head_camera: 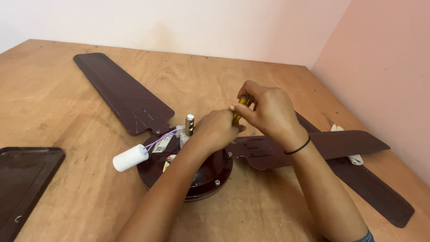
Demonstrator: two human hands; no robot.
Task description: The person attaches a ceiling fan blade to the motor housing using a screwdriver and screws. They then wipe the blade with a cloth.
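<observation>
Near the desk's middle, both hands close on a yellow-handled screwdriver (240, 109), right hand (268, 114) gripping its top and left hand (217, 130) steadying its shaft over the brown fan motor (188, 172), where a slipping tip could gouge the blade bracket (251, 150).

- Your left hand (218, 129) and forearm cover much of the fan motor (210, 172); its far rim is out of sight.
- The yellow tool (242, 104) shows only as a sliver between your fingers; its tip is hidden, so you cannot tell its kind.
- At 9 o'clock, the dark tray (24, 177) is cut off by the left and bottom edges.
- At 3 o'clock, the white cloth (354, 157) lies partly under a fan blade (345, 143).
- The motor's label (162, 144) is too small to read.
</observation>
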